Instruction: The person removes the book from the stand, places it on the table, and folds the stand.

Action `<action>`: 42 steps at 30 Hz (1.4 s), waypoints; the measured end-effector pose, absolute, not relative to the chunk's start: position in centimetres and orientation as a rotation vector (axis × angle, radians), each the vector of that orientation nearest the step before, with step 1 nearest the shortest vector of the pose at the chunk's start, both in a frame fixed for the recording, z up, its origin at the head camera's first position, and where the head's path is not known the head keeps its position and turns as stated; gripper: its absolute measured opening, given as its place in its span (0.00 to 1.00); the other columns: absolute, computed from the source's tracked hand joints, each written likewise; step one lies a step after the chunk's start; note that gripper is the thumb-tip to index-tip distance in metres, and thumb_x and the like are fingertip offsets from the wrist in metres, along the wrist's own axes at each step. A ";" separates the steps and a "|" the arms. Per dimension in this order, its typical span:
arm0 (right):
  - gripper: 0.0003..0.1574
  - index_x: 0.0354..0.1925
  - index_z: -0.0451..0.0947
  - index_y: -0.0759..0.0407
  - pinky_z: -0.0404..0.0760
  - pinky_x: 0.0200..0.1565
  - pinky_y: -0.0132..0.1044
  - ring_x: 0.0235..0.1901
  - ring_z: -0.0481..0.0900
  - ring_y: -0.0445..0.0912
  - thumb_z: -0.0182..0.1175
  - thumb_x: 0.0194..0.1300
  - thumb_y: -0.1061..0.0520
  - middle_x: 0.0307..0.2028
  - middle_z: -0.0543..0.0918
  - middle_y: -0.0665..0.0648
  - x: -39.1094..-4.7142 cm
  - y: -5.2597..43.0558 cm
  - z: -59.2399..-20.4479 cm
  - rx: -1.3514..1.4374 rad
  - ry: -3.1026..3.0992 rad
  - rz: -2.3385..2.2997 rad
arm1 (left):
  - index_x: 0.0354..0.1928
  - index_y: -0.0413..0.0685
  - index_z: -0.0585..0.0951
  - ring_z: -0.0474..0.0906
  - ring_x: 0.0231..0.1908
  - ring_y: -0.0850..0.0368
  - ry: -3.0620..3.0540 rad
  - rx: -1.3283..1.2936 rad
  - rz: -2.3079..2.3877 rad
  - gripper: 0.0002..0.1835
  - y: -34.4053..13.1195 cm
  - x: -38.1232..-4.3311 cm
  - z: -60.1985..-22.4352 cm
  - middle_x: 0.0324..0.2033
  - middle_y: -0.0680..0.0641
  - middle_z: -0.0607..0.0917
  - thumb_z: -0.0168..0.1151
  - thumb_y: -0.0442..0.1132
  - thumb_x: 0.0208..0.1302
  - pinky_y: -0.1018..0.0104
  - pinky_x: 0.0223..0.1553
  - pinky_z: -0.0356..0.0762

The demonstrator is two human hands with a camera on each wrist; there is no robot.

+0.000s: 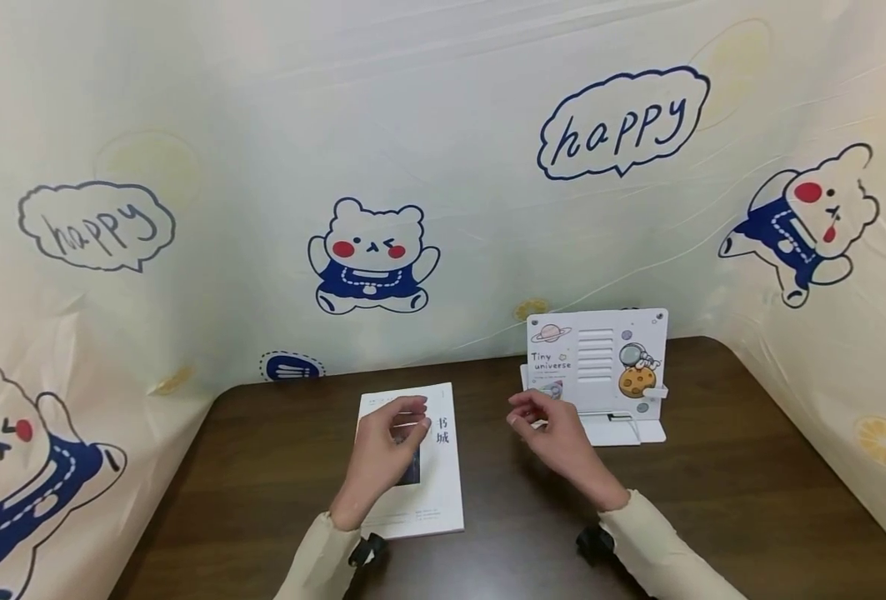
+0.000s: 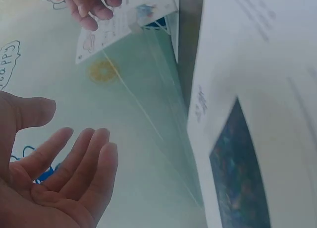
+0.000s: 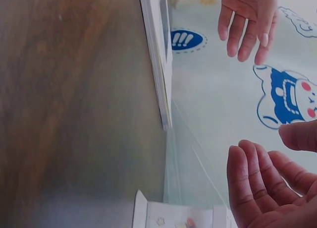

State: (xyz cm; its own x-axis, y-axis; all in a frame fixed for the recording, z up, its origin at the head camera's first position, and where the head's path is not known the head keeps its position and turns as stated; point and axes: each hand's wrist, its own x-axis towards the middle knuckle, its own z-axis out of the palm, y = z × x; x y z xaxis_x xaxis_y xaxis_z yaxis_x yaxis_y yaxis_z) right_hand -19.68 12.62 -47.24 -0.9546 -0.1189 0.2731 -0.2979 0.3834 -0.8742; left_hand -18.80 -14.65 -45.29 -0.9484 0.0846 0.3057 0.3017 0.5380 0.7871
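A white book or magazine (image 1: 441, 496) with a dark picture and Chinese characters on its cover lies on the brown table. Above it hovers my left hand (image 1: 386, 450), fingers loosely bent and nothing between them; the left wrist view shows the same hand (image 2: 64, 188) with its palm free. To the right stands a white book stand (image 1: 596, 354) printed "Tiny universe", with an astronaut picture and a slotted middle. My right hand (image 1: 555, 433) is raised in front of its left part, overlapping it in the head view. Its fingers (image 3: 240, 178) are relaxed and hold nothing.
The brown wooden table (image 1: 277, 467) has rounded far corners. A pale curtain (image 1: 488, 250) with bears, oranges and "happy" bubbles surrounds it on the back and both sides. Black straps with devices (image 1: 595, 542) sit on both wrists.
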 end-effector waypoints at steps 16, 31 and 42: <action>0.12 0.49 0.84 0.66 0.82 0.31 0.29 0.32 0.83 0.38 0.67 0.67 0.66 0.35 0.89 0.61 -20.4 15.7 -46.4 0.253 -2.400 1.577 | 0.57 0.50 0.85 0.90 0.49 0.51 -2.508 -0.407 -1.455 0.17 -12.0 -19.8 -44.5 0.51 0.45 0.90 0.70 0.34 0.67 0.52 0.51 0.88; 0.14 0.53 0.83 0.66 0.83 0.33 0.28 0.33 0.82 0.35 0.65 0.71 0.62 0.41 0.89 0.65 -20.4 20.9 -46.7 0.111 -2.420 1.442 | 0.57 0.49 0.85 0.89 0.48 0.51 -2.503 -0.455 -1.547 0.15 -9.5 -22.1 -44.2 0.50 0.46 0.90 0.68 0.37 0.70 0.55 0.51 0.88; 0.13 0.50 0.84 0.68 0.80 0.33 0.22 0.30 0.80 0.28 0.66 0.70 0.62 0.40 0.88 0.68 -20.6 23.6 -46.8 0.026 -2.356 1.369 | 0.58 0.47 0.85 0.90 0.47 0.52 -2.485 -0.505 -1.566 0.15 -7.4 -23.6 -44.4 0.51 0.45 0.90 0.67 0.38 0.71 0.58 0.49 0.89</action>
